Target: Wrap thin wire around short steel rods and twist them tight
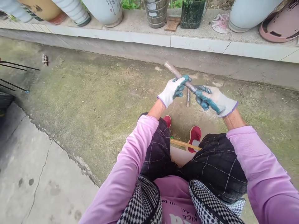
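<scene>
A thick brownish-grey rod (174, 70) is held slantwise above the ground, its far end pointing up and left. My left hand (174, 88), in a white glove with green-coated fingers, is closed around the rod's middle. At the rod's near end, where the surface looks ridged or wrapped, my right hand (211, 99) grips it in a matching glove. Below the rod, between the two hands, a thinner ridged bar (188, 98) shows. I cannot tell whether it joins the rod or lies apart from it.
Ahead runs a low tiled ledge (149, 39) bearing several pots, a dark glass tank (192, 14) and a pink coiled disc (221, 23). Thin black rods (20, 66) jut in from the left. Concrete ground (93, 102) has a cracked edge at lower left. A yellow strip (184, 144) crosses between my knees.
</scene>
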### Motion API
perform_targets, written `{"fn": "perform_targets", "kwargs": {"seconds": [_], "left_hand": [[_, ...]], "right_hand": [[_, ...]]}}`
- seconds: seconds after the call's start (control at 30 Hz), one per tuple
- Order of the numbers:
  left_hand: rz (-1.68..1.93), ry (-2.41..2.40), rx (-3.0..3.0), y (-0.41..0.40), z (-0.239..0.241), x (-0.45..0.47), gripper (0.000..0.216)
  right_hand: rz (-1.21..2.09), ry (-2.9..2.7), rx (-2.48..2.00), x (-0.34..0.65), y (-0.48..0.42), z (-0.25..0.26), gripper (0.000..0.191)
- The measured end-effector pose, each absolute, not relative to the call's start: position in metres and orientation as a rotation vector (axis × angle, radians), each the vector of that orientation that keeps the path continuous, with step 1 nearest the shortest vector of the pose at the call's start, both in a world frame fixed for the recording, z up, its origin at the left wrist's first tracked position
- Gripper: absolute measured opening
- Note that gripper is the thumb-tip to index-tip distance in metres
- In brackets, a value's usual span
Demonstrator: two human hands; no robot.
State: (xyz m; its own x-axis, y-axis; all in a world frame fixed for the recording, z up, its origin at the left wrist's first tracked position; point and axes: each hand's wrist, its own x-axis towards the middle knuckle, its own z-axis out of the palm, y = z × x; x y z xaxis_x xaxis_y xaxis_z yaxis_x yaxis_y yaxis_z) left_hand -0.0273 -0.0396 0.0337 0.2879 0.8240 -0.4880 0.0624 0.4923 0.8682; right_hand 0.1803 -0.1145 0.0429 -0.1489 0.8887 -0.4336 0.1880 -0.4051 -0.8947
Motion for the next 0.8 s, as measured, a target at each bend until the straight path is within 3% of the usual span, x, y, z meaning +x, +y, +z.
{"fn": "perform_targets", "kwargs": {"seconds": [0.1,0.23,0.47,0.63,0.8], "left_hand": [[0.614,1.181,0.975,-0.042,0.035,-0.028,0.04],[0.521,1.22,1.074,-0.049,0.041,-0.029,0.018],[0.363,1.219,1.304,-0.055,0.034,-0.035,0.027],[0.188,1.225,1.515,-0.052,0.016,-0.046,0.022],[0.223,1.189,1.5,-0.049,0.011,-0.051,0.019]], "right_hand": [[1.552,-1.217,-1.577,0.187,-0.108,0.04,0.068],[1.372,-1.245,-1.735,0.199,-0.093,0.03,0.052],[0.84,-2.156,-2.15,0.219,-0.076,0.014,0.035],[1.059,-2.346,-2.221,0.234,-0.089,0.014,0.018],[1.54,-1.885,-2.054,0.253,-0.118,0.023,0.013]]}}
